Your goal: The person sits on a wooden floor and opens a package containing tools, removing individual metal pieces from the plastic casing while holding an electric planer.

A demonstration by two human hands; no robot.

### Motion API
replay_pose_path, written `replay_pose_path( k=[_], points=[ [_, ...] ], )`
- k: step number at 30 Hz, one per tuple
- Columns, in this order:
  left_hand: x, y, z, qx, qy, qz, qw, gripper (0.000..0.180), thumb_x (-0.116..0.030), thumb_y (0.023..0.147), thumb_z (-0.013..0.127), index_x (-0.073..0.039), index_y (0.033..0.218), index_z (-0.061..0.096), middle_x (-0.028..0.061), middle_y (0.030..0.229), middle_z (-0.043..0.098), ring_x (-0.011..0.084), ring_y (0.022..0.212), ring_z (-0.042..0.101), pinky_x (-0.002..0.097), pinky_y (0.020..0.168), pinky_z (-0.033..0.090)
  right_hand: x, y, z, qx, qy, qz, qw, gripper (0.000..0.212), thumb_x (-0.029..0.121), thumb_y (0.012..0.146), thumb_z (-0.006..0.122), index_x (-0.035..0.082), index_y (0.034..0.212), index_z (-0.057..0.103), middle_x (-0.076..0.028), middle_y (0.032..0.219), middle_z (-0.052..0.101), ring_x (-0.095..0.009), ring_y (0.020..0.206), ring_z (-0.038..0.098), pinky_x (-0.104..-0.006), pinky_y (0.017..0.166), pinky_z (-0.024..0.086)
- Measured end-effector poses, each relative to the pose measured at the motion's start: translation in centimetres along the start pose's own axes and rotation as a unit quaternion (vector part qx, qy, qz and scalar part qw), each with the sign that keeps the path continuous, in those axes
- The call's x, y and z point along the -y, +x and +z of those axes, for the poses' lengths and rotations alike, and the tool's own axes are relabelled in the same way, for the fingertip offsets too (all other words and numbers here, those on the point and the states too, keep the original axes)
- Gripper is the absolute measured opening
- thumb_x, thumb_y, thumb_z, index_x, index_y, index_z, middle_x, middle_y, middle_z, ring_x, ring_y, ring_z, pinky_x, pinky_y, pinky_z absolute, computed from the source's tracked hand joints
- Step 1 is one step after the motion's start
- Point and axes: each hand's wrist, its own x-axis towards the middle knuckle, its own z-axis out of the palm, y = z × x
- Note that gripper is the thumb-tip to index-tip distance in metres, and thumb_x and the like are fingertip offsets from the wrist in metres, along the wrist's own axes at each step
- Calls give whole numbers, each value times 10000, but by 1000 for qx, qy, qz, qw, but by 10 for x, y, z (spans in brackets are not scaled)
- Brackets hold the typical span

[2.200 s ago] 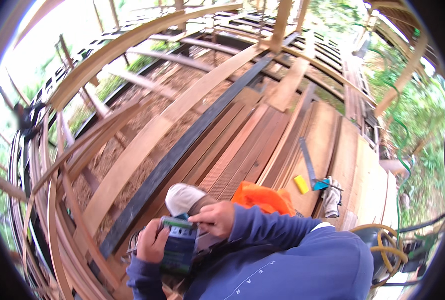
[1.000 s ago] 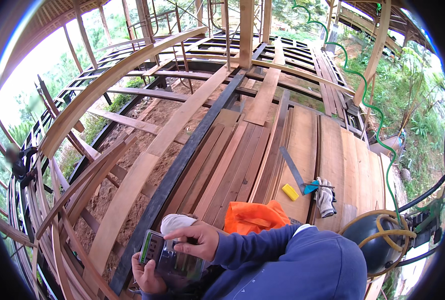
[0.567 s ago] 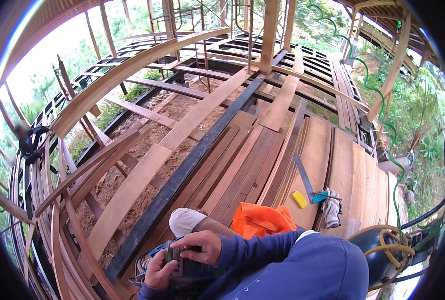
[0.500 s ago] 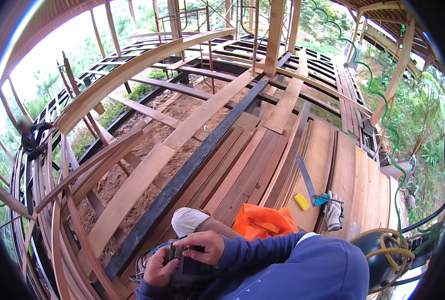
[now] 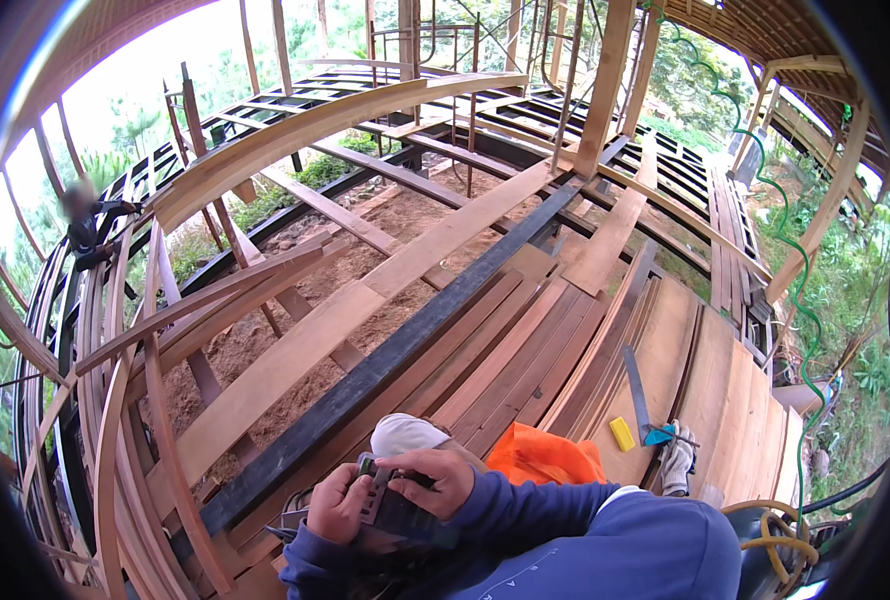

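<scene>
Close to my lap, my left hand (image 5: 341,503) and my right hand (image 5: 435,480) are closed around a small dark, block-like piece (image 5: 367,467). My left thumb and fingers pinch its near side. The right fingers reach over its top, with the right thumb bent below. Just under it is a grey, slotted body (image 5: 375,499), partly hidden by my hands; its kind is unclear. Beside my right forearm lies a bright orange cloth (image 5: 540,455). Farther right are a yellow block (image 5: 622,434), a try square (image 5: 635,385) with a blue stock and a grey-white work glove (image 5: 677,462).
Reddish planks (image 5: 525,350) and paler boards (image 5: 725,400) lie around me. A black beam (image 5: 395,350) runs diagonally past open joists above bare soil (image 5: 225,380). Another person (image 5: 90,235) is at the far left. A yellow hose (image 5: 775,540) coils at lower right.
My view has shifted, so the scene sits farther right and lower. My hands stay on the dark piece; more of the grey slotted body shows beneath them.
</scene>
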Motion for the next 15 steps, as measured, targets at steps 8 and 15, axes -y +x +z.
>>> replay_pose_path(
  k=[8, 15],
  points=[
    [-12, 1, 3, -13, 40, 1, 999, 232, -202, 937, 582, 25, 957, 624, 139, 708, 640, 185, 659, 620, 315, 626, 474, 1, 2, -4, -8, 22, 13, 1000, 349, 31, 865, 656, 40, 1212, 623, -93, 889, 660, -173, 793, 639, -285, 753, 508],
    [-16, -3, -1, -22, 79, 14, 997, 247, -228, 926, 589, 14, 958, 622, 199, 750, 632, 337, 689, 623, 358, 651, 483, 2, 11, -5, -39, 2, 60, 997, 275, 98, 846, 715, 60, 1111, 651, -8, 765, 564, -84, 706, 527, -243, 646, 457]
  ],
)
